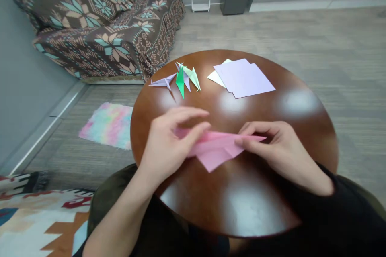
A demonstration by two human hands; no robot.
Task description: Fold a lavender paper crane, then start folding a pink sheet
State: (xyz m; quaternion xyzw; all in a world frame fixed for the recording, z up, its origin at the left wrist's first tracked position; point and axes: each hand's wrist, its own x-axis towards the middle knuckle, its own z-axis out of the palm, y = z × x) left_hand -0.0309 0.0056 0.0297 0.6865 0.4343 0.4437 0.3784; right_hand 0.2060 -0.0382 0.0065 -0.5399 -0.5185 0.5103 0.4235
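Note:
A partly folded pink origami paper (214,153) is held above the near middle of the round table. My left hand (171,138) is at its left end, thumb and fingers bent around the paper; part of that end is hidden behind the hand. On the right, my right hand (269,140) pinches the paper between thumb and fingers, and a narrow pink point sticks out past the fingers. A triangular flap hangs down from the paper's lower edge between the two hands.
Several folded paper cranes (180,81), purple, green and pale green, lie at the table's back left. A stack of paper sheets (245,77), purple over pale green, lies at the back right. Beyond the brown table (313,128) stand a patterned sofa (111,36) and a fluffy rug (108,126).

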